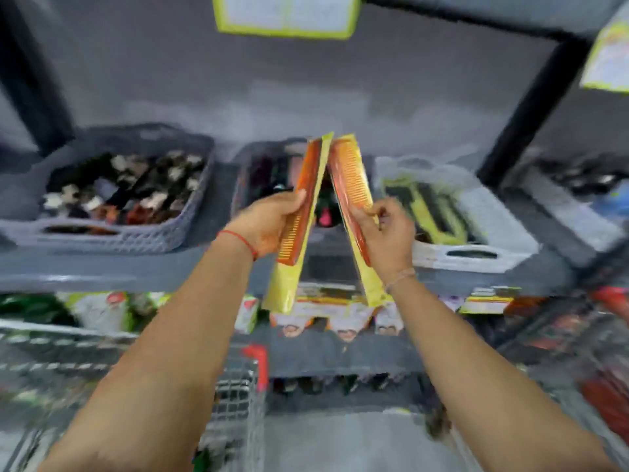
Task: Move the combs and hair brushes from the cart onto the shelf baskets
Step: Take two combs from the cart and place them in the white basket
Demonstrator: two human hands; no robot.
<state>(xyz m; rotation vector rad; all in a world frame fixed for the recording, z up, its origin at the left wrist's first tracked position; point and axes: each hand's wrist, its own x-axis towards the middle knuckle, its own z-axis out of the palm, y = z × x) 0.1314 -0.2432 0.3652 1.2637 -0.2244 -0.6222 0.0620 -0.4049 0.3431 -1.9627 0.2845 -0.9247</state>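
Note:
I hold two orange combs in yellow card packaging, raised in front of the shelf. My left hand (269, 223) grips the left comb (301, 212), which leans right. The right comb (350, 185) leans left in the grip of my right hand (384, 233). Their top ends nearly touch, forming an upside-down V. Behind them stands the middle shelf basket (245, 172) with dark brushes and combs inside. The wire cart (235, 396) with a red handle piece is below, between my forearms. The picture is blurred.
A grey basket (112, 233) full of hair clips stands at the left. A pale basket (476, 253) with yellow-green packaged items is at the right. Lower shelves hold boxed goods (340, 321). A black shelf post (531, 107) rises at the right.

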